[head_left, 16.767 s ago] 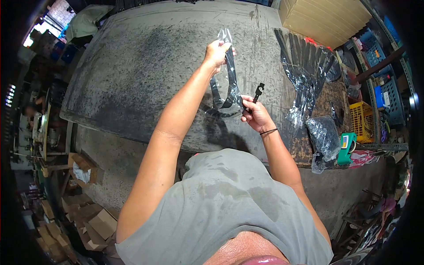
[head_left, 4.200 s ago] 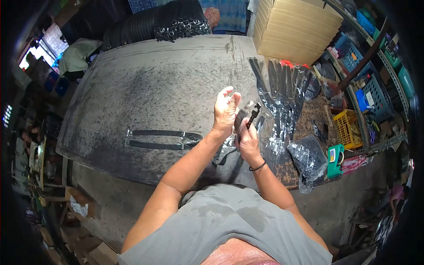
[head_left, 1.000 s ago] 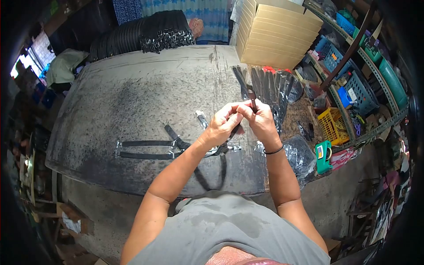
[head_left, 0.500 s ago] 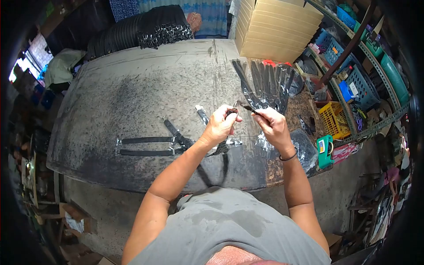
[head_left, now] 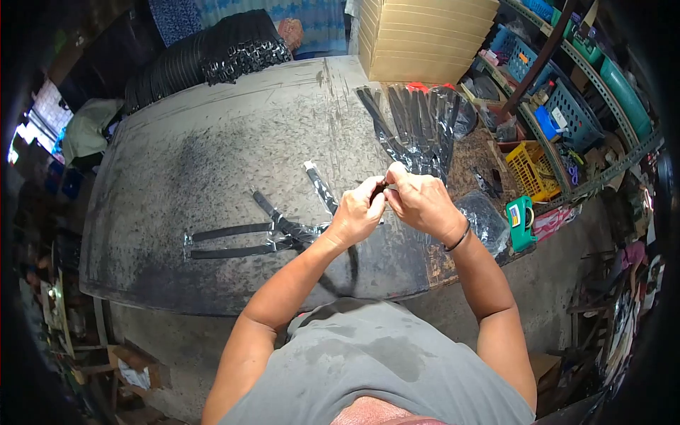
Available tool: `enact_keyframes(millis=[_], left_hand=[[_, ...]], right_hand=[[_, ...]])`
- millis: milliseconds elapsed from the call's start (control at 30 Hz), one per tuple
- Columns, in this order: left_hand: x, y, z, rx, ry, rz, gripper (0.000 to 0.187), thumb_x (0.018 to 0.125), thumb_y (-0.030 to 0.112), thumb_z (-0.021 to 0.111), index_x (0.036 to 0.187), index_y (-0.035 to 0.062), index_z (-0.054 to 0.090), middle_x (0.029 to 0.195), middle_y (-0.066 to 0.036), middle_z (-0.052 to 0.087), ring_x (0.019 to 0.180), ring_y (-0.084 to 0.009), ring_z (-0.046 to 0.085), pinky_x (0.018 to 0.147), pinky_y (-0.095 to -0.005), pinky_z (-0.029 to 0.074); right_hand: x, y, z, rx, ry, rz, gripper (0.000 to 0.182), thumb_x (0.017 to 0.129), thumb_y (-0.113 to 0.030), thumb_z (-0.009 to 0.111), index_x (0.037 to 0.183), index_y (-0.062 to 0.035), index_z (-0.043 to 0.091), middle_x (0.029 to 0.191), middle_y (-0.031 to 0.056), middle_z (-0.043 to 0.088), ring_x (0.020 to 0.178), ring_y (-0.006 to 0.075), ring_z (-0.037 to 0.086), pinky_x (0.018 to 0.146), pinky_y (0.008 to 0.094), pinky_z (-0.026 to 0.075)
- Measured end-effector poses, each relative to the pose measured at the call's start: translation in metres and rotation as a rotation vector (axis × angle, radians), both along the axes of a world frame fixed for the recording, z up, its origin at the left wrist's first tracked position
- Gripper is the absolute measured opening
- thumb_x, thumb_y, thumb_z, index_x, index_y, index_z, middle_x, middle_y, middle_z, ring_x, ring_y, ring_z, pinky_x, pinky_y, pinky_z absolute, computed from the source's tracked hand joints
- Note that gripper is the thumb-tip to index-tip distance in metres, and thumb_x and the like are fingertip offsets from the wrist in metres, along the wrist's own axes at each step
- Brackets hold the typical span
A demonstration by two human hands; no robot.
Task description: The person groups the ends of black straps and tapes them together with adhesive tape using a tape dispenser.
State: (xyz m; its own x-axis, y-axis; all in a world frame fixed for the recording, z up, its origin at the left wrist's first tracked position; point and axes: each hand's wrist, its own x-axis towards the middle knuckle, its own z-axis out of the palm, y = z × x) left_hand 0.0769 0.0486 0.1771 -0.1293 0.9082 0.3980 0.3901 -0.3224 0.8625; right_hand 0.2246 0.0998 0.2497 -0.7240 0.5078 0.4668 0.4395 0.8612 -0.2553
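My left hand point(head_left: 358, 212) is closed on a black strap, its fingers bent around one end. Against it, my right hand point(head_left: 425, 204) pinches the same dark end, so the fingertips of both hands meet above the table. Most of the held piece is hidden by the fingers; a dark length point(head_left: 354, 263) hangs below my left hand. On the table to the left lie black straps in clear plastic point(head_left: 242, 231), crossing one another. Beyond my right hand, a fan of more plastic-wrapped black straps point(head_left: 418, 124) is spread out.
A green tape dispenser point(head_left: 521, 224) stands at the table's right edge, beside a clear plastic bag point(head_left: 484, 221). Cardboard sheets point(head_left: 428, 39) rise at the back. Shelves with a yellow basket point(head_left: 530, 172) line the right. A large bundle of black straps point(head_left: 212, 60) lies far left.
My right hand has moved left and closed in against my left hand, where a gap showed before. The camera view has shifted slightly.
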Motion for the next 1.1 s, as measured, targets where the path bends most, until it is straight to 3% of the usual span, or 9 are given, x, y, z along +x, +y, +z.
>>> enact_keyframes(millis=[133,200,333,367,500,600,667,833,1100], left_hand=[[-0.008,-0.009,0.006,-0.167,-0.146,-0.113,0.026,0.092,0.011,0.056,0.117,0.0025,0.059,0.076,-0.001,0.063,0.055,-0.0045,0.051,0.053,-0.0225,0.046],[-0.011,-0.013,0.011,-0.205,-0.117,-0.223,0.026,0.091,0.017,0.061,0.114,0.0037,0.062,0.075,0.0,0.065,0.055,-0.0036,0.052,0.052,-0.022,0.045],[-0.013,-0.017,0.006,-0.247,-0.289,-0.222,0.027,0.09,0.025,0.065,0.106,0.0028,0.065,0.077,-0.003,0.067,0.068,-0.0049,0.058,0.063,-0.0237,0.048],[-0.015,-0.015,-0.007,-0.143,-0.309,-0.268,0.028,0.091,0.027,0.063,0.107,0.0028,0.065,0.079,-0.002,0.067,0.062,-0.0034,0.054,0.056,-0.0213,0.045],[-0.019,-0.025,0.003,-0.117,-0.39,-0.376,0.028,0.091,0.027,0.063,0.1,0.0006,0.067,0.08,-0.001,0.068,0.066,-0.0038,0.054,0.059,-0.0202,0.044],[-0.019,-0.029,0.005,-0.274,-0.426,-0.464,0.021,0.091,0.019,0.064,0.093,-0.0012,0.067,0.08,-0.003,0.067,0.076,-0.0076,0.06,0.069,-0.0224,0.049],[-0.018,-0.033,-0.003,-0.199,-0.269,-0.389,0.017,0.092,0.014,0.06,0.093,-0.0012,0.067,0.077,-0.004,0.065,0.074,-0.0087,0.06,0.067,-0.0234,0.048],[-0.003,-0.038,0.006,-0.121,-0.56,-0.277,0.03,0.093,0.01,0.051,0.122,0.002,0.054,0.08,-0.002,0.063,0.065,-0.0033,0.052,0.06,-0.019,0.042],[-0.007,-0.032,0.001,-0.149,-0.387,-0.292,0.018,0.094,0.013,0.053,0.106,0.0005,0.059,0.079,-0.002,0.061,0.068,-0.0068,0.056,0.062,-0.0222,0.045]], right_hand=[[-0.001,0.0,0.007,-0.271,0.082,0.093,0.019,0.083,-0.015,0.064,0.086,-0.0039,0.048,0.068,0.0159,0.06,0.065,0.0353,0.062,0.055,0.0417,0.048],[-0.002,0.002,0.0,-0.219,0.14,0.112,0.022,0.083,-0.015,0.068,0.084,-0.002,0.05,0.066,0.0127,0.056,0.056,0.0267,0.06,0.051,0.0338,0.045],[0.006,0.0,-0.004,-0.897,0.579,0.096,0.035,0.093,-0.038,0.056,0.083,-0.0045,0.051,0.07,0.0018,0.054,0.053,0.0069,0.051,0.049,0.0211,0.042],[0.009,0.005,-0.02,-0.873,0.711,0.119,0.052,0.093,-0.057,0.047,0.082,-0.0063,0.053,0.067,0.0,0.052,0.053,0.0071,0.05,0.048,0.0203,0.041],[0.001,0.002,-0.085,-1.357,0.597,-0.041,0.064,0.086,-0.069,0.043,0.076,-0.0074,0.055,0.065,0.0003,0.052,0.049,0.0064,0.049,0.042,0.0219,0.042],[-0.015,-0.015,-0.086,-1.655,0.928,0.063,0.046,0.092,-0.052,0.053,0.076,-0.0084,0.054,0.063,-0.0004,0.052,0.048,0.0067,0.047,0.043,0.0212,0.041],[-0.017,-0.012,-0.079,-1.495,0.919,0.031,0.039,0.093,-0.044,0.054,0.076,-0.0087,0.054,0.062,-0.0009,0.052,0.048,0.0064,0.046,0.044,0.0213,0.04],[-0.016,-0.015,-0.062,-0.984,0.882,-0.023,0.024,0.095,-0.023,0.057,0.076,-0.0087,0.054,0.062,-0.0033,0.049,0.051,0.0027,0.042,0.045,0.0195,0.033],[-0.013,-0.021,-0.06,-0.74,0.889,0.009,0.02,0.095,-0.015,0.058,0.078,-0.0046,0.054,0.067,-0.0053,0.048,0.062,0.0026,0.039,0.053,0.0216,0.034]])
